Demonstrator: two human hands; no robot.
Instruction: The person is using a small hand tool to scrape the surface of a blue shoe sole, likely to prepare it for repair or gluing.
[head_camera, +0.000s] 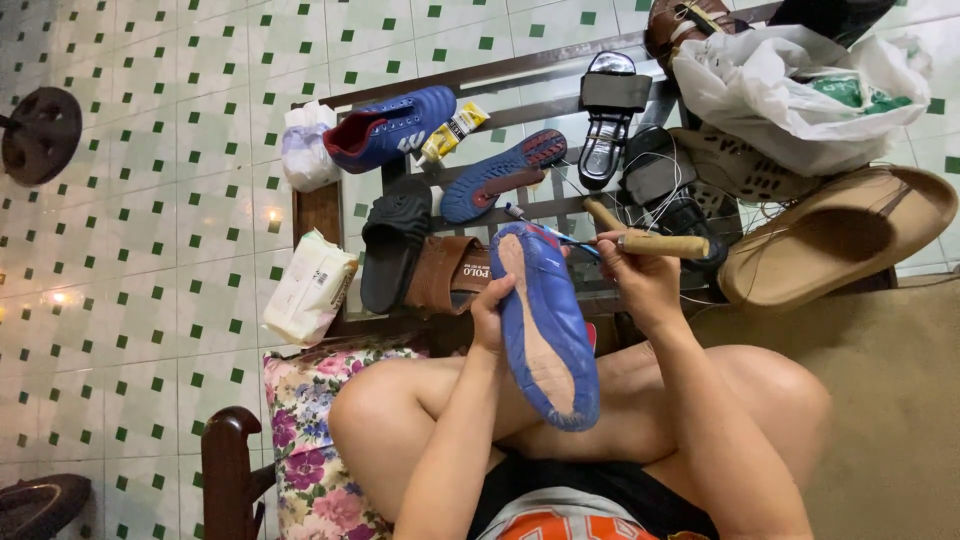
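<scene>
My left hand (489, 312) grips a blue shoe (545, 325) by its left edge, held sole-up over my lap; the sole is bare and tan down the middle. In my right hand (640, 275) is a tool with a wooden handle (662, 244), its thin end with a blue brush-like part (560, 238) touching the toe end of the shoe. On the glass table lie the detached blue outsole (503, 174) and a matching blue sports shoe (392, 128).
The glass table (360, 98) also holds a yellow glue tube (452, 131), black slide (395, 243), brown sandal (448, 274), black sandals (610, 115), white plastic bags (790, 90), a tan slipper (835, 235) and a wipes packet (310, 287). A floral cushion (310, 440) lies beside my leg.
</scene>
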